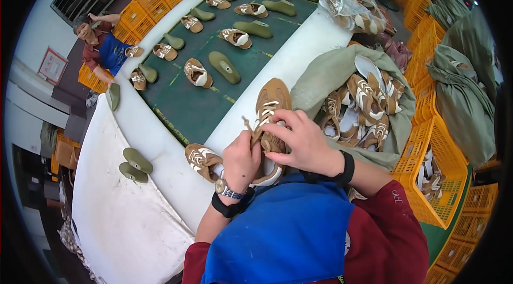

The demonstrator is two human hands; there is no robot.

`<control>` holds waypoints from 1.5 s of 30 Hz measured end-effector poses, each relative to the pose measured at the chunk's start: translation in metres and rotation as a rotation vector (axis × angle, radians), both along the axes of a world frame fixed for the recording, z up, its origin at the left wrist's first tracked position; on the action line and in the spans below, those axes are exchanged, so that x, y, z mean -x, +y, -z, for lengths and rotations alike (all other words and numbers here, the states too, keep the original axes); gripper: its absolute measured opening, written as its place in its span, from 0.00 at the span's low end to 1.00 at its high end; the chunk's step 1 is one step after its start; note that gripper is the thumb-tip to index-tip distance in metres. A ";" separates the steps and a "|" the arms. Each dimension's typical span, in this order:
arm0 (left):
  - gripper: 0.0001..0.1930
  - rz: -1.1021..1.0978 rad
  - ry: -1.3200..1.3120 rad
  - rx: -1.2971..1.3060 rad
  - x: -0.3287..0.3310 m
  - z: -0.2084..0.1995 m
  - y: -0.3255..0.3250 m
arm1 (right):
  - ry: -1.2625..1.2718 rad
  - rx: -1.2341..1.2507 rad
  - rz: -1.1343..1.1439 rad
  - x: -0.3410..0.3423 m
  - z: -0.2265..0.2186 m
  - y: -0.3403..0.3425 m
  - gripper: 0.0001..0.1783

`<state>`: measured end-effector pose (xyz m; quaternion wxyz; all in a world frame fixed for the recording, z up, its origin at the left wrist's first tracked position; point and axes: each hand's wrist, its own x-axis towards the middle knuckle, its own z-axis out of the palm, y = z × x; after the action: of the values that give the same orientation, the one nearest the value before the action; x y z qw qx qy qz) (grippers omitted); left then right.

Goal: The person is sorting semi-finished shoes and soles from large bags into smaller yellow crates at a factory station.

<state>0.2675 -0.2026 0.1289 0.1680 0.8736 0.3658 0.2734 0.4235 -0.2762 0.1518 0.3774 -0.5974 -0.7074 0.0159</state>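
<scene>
A brown sneaker (273, 94) with white laces is tilted up in front of my body, its toe pointing away. My right hand (304, 142) lies over its upper, fingers bent and closed around the tongue and collar. Beside it, my left hand (240, 160) is closed with the fingertips against the shoe's left side. A thin tan piece with a knobbed end (246, 122) juts up from between the left fingers and the shoe; its kind is unclear. A second brown sneaker (202, 160) rests on the white ledge just left of my left hand.
Brown sneakers and green shoe lasts (224, 67) stand in rows on a green conveyor (176, 103). To the right, a green cloth sack (315, 83) holds several sneakers beside a yellow crate (443, 198). Two lasts (136, 163) lie on white cloth. A co-worker (107, 48) stands across the conveyor.
</scene>
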 end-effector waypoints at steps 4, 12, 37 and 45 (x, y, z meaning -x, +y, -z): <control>0.07 0.039 -0.121 0.201 0.022 0.000 0.000 | 0.088 0.020 0.071 0.021 0.026 0.002 0.20; 0.06 0.144 -0.133 0.128 0.067 0.014 0.022 | 0.150 -0.083 0.112 0.081 0.031 0.007 0.12; 0.16 0.624 0.062 -0.132 0.062 0.000 0.012 | 0.417 0.174 0.090 0.083 0.033 -0.039 0.15; 0.10 0.654 -0.058 -0.004 0.067 -0.006 0.008 | 0.449 -0.095 0.155 0.095 0.027 -0.046 0.12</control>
<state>0.2002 -0.1948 0.1350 0.2555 0.9370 0.0607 0.2303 0.3282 -0.3224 0.1244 0.5531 -0.6130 -0.5575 0.0859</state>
